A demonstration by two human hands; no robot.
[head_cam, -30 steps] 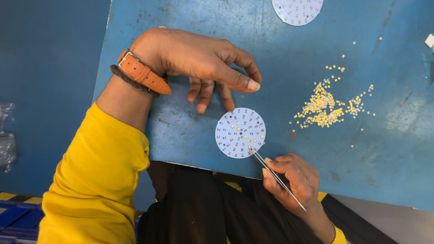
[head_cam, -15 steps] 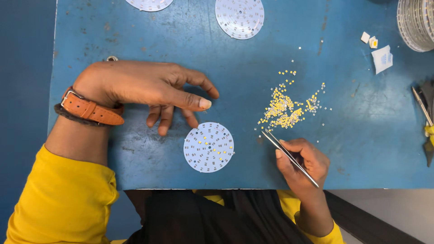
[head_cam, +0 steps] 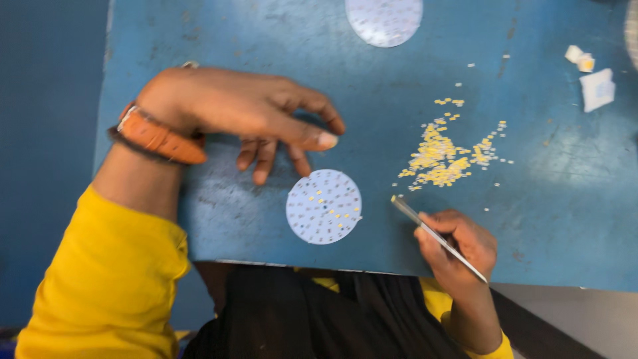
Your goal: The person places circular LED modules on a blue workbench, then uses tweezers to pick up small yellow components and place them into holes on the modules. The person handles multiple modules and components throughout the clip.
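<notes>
The right hand (head_cam: 458, 246) pinches tweezers (head_cam: 435, 236) between its fingers, tips near the yellow chips (head_cam: 438, 159); the left hand (head_cam: 246, 113), fingers loosely spread, hovers just above the round board (head_cam: 323, 207), probably to steady it on the table (head_cam: 558, 199).

Even, bright overhead light, soft shadow under the left hand (head_cam: 239, 113), and slight motion blur throughout.
</notes>
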